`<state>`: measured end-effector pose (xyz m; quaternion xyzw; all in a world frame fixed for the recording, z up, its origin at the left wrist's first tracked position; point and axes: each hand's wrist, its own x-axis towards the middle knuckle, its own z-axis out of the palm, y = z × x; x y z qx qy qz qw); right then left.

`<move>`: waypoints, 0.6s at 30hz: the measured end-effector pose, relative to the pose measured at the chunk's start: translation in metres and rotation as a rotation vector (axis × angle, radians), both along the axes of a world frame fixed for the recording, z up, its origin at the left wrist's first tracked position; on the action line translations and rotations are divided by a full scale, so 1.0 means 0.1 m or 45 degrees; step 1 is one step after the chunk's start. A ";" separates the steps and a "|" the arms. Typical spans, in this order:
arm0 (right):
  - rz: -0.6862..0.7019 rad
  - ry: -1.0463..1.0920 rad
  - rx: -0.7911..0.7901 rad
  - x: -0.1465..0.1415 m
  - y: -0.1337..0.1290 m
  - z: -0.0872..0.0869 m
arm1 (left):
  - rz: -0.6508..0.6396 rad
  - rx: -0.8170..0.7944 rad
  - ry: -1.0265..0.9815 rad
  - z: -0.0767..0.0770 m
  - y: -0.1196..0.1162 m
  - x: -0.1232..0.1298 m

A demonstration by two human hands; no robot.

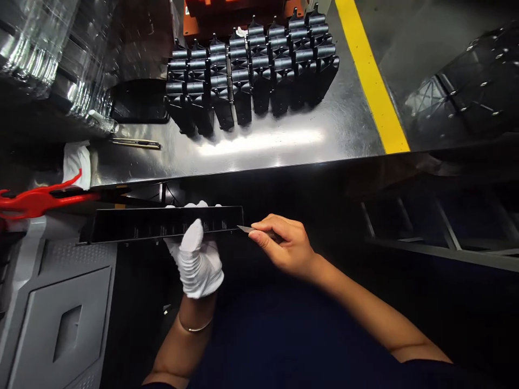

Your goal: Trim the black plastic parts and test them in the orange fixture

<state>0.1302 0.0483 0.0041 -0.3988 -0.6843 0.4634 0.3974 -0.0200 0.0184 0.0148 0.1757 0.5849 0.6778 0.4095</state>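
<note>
My left hand (pixel 198 265), in a white glove, grips a long black plastic panel (pixel 154 222). Its thumb lies over the near face, and white fingertips show along the far edge. Bare, my right hand (pixel 284 243) pinches a small pointed knife blade (pixel 244 229) between thumb and fingers. The blade's tip is at the panel's right end, close to the lower corner; whether it touches I cannot tell. Any handle behind the blade is hidden inside the hand.
On the metal table (pixel 259 154) stand rows of black plastic parts (pixel 243 70). A utility knife (pixel 137 143) lies left, near a white cloth (pixel 77 165) and a red plastic object (pixel 40 200). Clear-wrapped parts (pixel 36 48) are stacked behind. Yellow tape (pixel 373 81) crosses the right side.
</note>
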 end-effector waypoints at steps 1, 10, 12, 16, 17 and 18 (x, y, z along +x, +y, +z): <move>0.019 -0.021 0.025 0.00 0.03 0.01 | 0.037 0.045 -0.043 0.01 -0.01 0.02; -0.032 -0.066 0.104 0.07 0.21 -0.22 | -0.007 0.051 -0.416 0.05 -0.01 -0.12; -0.144 -0.087 0.059 0.09 0.24 -0.27 | -0.148 -0.012 -0.569 0.09 -0.02 -0.14; -0.055 -0.068 0.031 0.15 0.19 -0.18 | -0.174 -0.063 -0.621 0.12 -0.01 -0.11; 0.054 -0.050 0.062 0.17 0.16 -0.13 | -0.135 -0.061 -0.593 0.10 0.01 -0.10; 0.166 -0.034 0.102 0.18 0.12 -0.08 | -0.112 -0.069 -0.573 0.08 0.02 -0.10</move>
